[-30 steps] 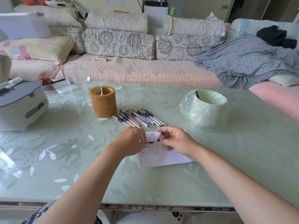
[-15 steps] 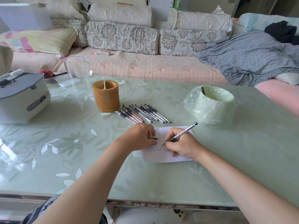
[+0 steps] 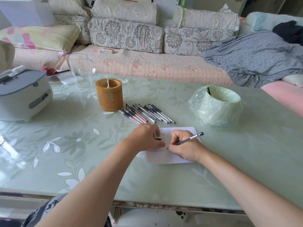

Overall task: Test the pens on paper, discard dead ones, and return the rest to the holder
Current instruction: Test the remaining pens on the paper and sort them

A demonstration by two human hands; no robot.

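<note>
A white sheet of paper (image 3: 172, 157) with rows of small marks lies on the table. My right hand (image 3: 183, 147) grips a clear pen (image 3: 188, 139) with its tip down on the paper. My left hand (image 3: 145, 136) rests on the paper's left edge, closed on a black pen cap (image 3: 157, 139). Several pens (image 3: 146, 113) lie side by side just beyond the paper. A brown cylindrical holder (image 3: 109, 95) stands to their left. A bin lined with a pale green bag (image 3: 216, 105) stands to the right, with a dark pen end showing at its rim.
A white and grey appliance (image 3: 21, 95) sits at the table's left. A clear glass vessel (image 3: 80, 69) stands behind the holder. The green glass table (image 3: 65, 145) ends near my body. A sofa with cushions and a grey blanket lies beyond.
My right hand went from pulling the pen apart from its cap to a writing grip, then lowered the pen tip onto the paper. My left hand stayed on the sheet with the cap.
</note>
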